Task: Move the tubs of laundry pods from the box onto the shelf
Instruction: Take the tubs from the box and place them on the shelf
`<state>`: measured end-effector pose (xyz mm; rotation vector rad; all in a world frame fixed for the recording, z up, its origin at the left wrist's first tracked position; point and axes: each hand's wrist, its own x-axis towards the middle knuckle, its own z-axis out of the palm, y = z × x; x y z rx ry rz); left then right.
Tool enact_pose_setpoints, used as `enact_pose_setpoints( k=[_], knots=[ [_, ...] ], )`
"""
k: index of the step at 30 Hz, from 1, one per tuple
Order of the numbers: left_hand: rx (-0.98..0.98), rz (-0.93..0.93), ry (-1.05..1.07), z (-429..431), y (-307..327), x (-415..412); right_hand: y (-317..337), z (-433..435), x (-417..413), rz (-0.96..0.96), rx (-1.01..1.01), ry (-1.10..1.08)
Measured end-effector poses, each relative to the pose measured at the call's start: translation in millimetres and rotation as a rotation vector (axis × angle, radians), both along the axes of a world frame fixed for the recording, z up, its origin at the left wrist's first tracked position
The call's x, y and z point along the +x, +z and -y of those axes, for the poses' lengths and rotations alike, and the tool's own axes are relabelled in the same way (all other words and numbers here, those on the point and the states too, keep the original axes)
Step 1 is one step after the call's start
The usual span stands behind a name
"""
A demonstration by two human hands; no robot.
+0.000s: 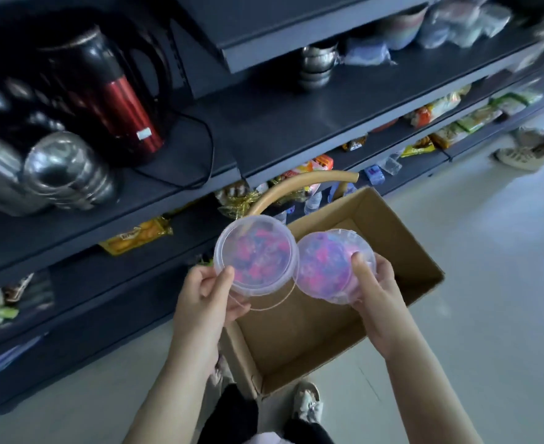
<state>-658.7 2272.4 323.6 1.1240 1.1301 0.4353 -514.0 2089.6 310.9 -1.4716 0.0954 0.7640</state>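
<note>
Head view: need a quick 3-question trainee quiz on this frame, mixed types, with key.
1. True or false: the left hand and right hand grip the same tub.
2. What stands on the shelf next to the stacked metal bowls? A) kettle B) toaster C) lamp
3. Fill in: the left tub and right tub are held above an open cardboard ____.
Key: 1 false, one tub per hand; 2 A; 3 box.
</note>
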Motion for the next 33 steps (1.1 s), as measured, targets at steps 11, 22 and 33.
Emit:
enact_pose_setpoints(
  k=[11,22,33],
  knots=[
    [0.067,0.125,0.193,-29.3,130.6,-125.8,133.4,-27.2,-89.3,0.054,0.4,0.312],
    [0.192,0.28,0.105,-127.7,210.6,-264.6,204.7,-131.6,-220.9,0.11,0.495,0.164],
    [0.237,0.324,0.055,-192.0,247.5,-302.8,250.3,-205.1,-252.9,0.825,0.358,0.083]
  ],
)
